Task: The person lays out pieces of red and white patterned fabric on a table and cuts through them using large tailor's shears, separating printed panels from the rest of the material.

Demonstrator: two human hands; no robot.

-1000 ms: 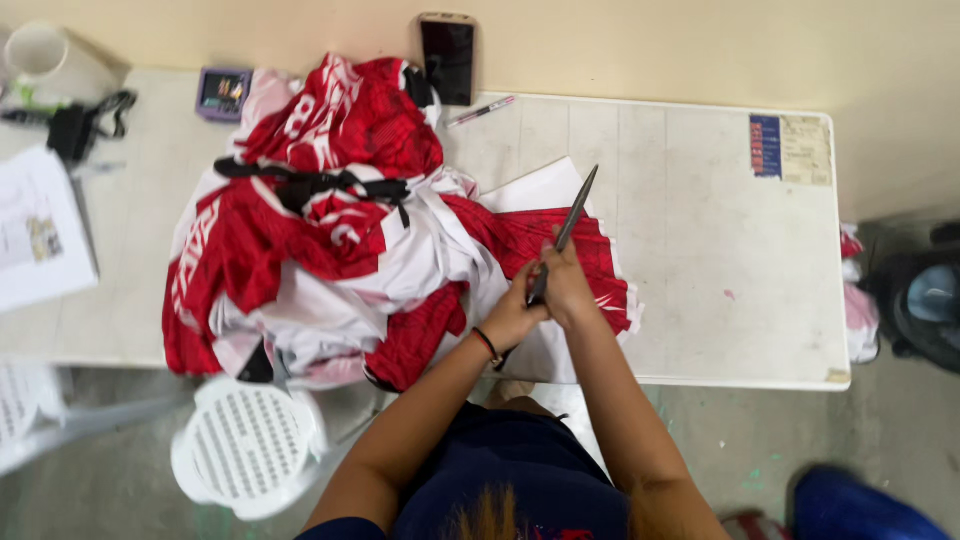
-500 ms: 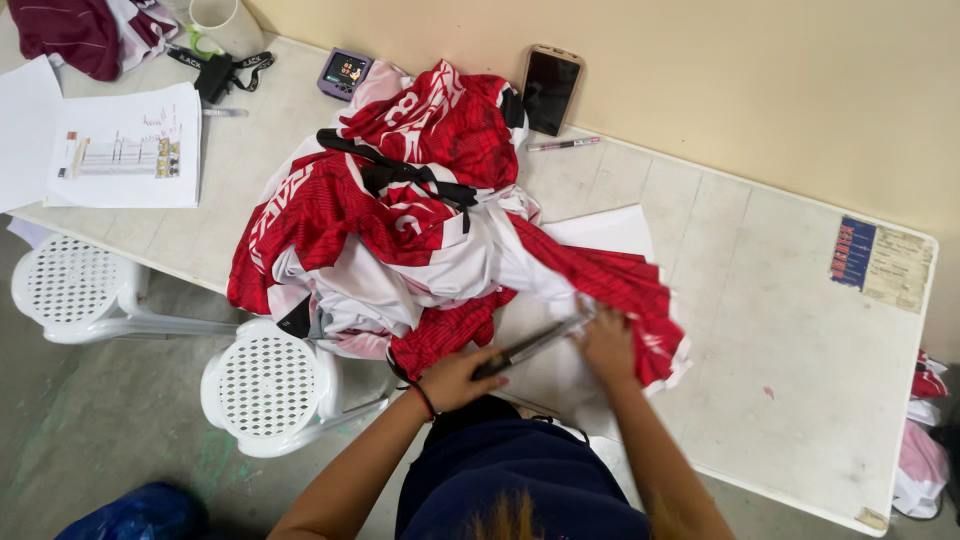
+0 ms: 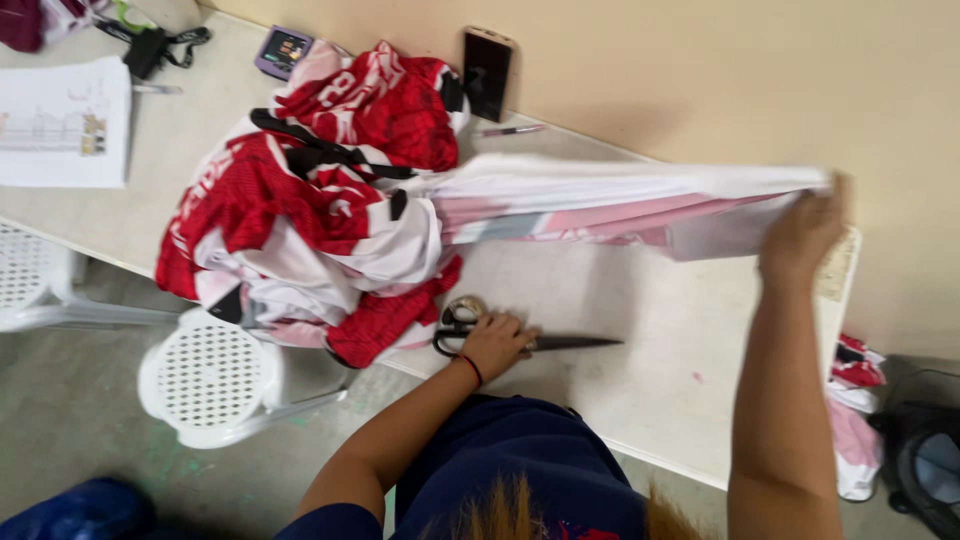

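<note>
My left hand (image 3: 497, 343) rests on a pair of black scissors (image 3: 525, 340) lying flat on the white table (image 3: 600, 300), blades pointing right. My right hand (image 3: 805, 228) is raised to the right and grips one end of a long white and pink piece of fabric (image 3: 620, 205). The fabric stretches leftward, back to a heap of red and white printed fabric (image 3: 320, 220) in the table's middle.
A dark phone (image 3: 487, 72) leans on the wall, with a pen (image 3: 510, 130) beside it. A small device (image 3: 283, 50), black straps (image 3: 150, 45) and a paper sheet (image 3: 65, 120) lie at the left. Two white plastic stools (image 3: 210, 375) stand by the table. More fabric (image 3: 850, 400) hangs at the right.
My right hand left the scissors and pulled a long white and pink piece out to the right. My left hand laid the scissors flat on the table.
</note>
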